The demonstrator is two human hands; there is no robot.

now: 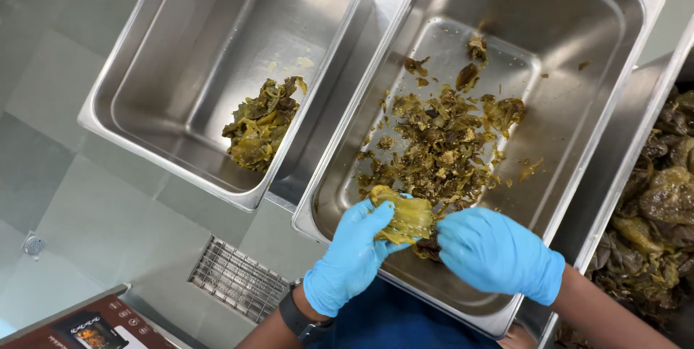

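I see both hands pinching one yellow-green leaf (406, 217) over the middle pan's (622, 52) near rim: left hand (352, 256) grips its left end, right hand (491, 251) its right (long axis runs between them).

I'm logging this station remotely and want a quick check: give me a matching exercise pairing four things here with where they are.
Things:
1. yellow-green leaf
2. small clump of greens
3. loose chopped pieces
4. floor drain grate

Places:
A. in the left steel pan
B. below the pans, on the tiled floor
C. between the left hand and right hand
D. scattered in the middle steel pan

Pairs: 1-C, 2-A, 3-D, 4-B
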